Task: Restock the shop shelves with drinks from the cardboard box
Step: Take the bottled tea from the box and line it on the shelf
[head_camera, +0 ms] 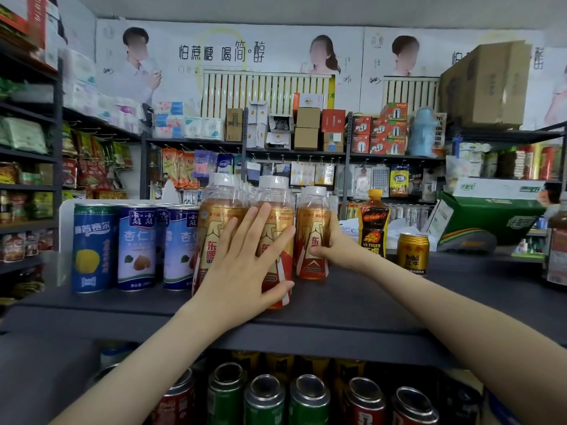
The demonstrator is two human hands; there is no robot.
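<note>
Amber bottles (218,223) with white caps stand in rows on the dark shelf (368,302). The left hand (245,265) lies flat, its fingers straight and spread across the two front ones, likely pressing them back to square the row. Just right of those fingertips, the right hand (333,245) grasps the end bottle (310,222), thumb in front, probably nudging it into line.

**Two Arms Reach Forward**

The left arm rises from 7 o'clock, the left hand (245,265) flat, straight fingers fanned toward 1 o'clock. The right arm enters from 4 o'clock, the right hand (336,246) wrapping thumb and fingers round a bottle (313,222).
</note>
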